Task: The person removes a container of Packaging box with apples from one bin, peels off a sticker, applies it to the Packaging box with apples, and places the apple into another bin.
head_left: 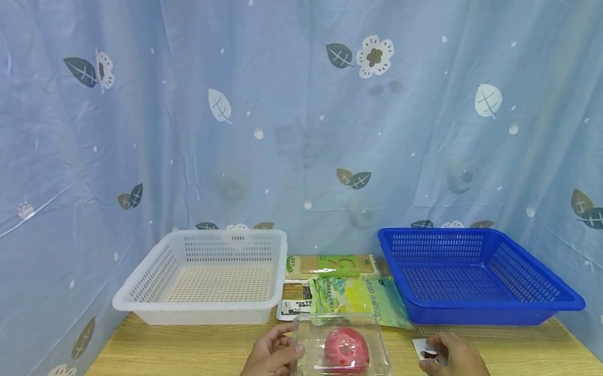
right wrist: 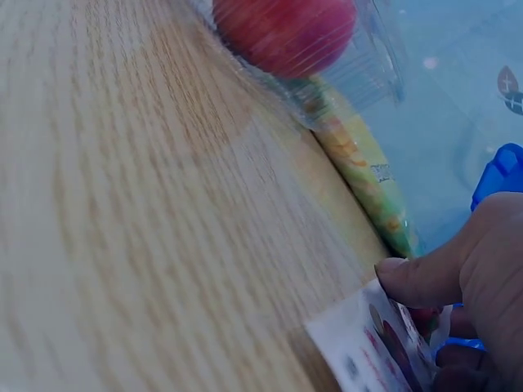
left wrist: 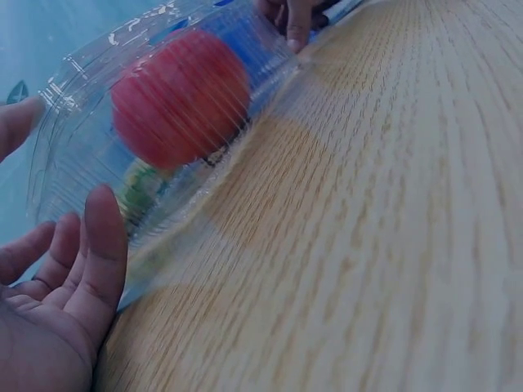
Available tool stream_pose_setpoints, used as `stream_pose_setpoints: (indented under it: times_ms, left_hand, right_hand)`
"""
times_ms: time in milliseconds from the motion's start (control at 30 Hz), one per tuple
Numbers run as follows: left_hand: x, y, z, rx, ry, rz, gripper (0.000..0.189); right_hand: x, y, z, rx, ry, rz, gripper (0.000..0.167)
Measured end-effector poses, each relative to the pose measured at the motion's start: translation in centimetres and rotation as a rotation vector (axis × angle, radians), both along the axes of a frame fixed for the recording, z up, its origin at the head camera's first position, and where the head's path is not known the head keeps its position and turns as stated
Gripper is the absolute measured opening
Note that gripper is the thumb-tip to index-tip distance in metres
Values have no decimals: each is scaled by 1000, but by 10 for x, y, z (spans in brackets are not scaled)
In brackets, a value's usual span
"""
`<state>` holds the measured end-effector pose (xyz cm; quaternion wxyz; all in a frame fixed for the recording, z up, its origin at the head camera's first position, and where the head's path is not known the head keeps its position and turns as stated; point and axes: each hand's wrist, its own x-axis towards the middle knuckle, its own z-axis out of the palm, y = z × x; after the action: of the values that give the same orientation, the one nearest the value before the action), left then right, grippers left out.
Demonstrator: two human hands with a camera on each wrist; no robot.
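A clear plastic box (head_left: 376, 347) with ridged walls stands at the near middle of the wooden table, and a red apple (head_left: 346, 350) shows inside it. My left hand (head_left: 269, 359) is at the box's left side. In the left wrist view, its fingers (left wrist: 102, 220) are loosely extended beside the clear wall, one fingertip right at a corner. Off to the right of the box, my right hand (head_left: 455, 360) pinches a small white sheet (right wrist: 351, 343) printed with dark red pictures. The thumb (right wrist: 417, 278) lies along the sheet's edge; the other fingers are partly hidden.
A white slotted basket (head_left: 204, 305) stands at the back left, a blue one (head_left: 481, 309) at the back right. Between them lie flat packets, including a yellow-green bag (head_left: 363, 295) and a tan-green one (head_left: 331, 265). A blue patterned curtain (head_left: 296, 123) hangs behind the table.
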<state>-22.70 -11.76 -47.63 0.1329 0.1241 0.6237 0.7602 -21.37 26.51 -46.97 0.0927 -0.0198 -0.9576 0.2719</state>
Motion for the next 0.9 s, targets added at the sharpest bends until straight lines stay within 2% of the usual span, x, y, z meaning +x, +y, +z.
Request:
stream_pose_setpoints:
  times_ms: [167,333,500,900]
  left_hand:
    - [0,-1,0,-5,8,-7,66]
    - [0,-2,-1,-2,11,-13,65]
    - [0,-2,-1,-1,11,-15,63]
    - [0,-2,-2,-10,14,-10,65]
  right_hand:
    - [-1,0,-1,17,-2,6,32]
    - [2,-2,-2,38,60,17,17]
    - [3,-2,-5,30,124,19,19]
    - [1,1,-11,35,165,31,20]
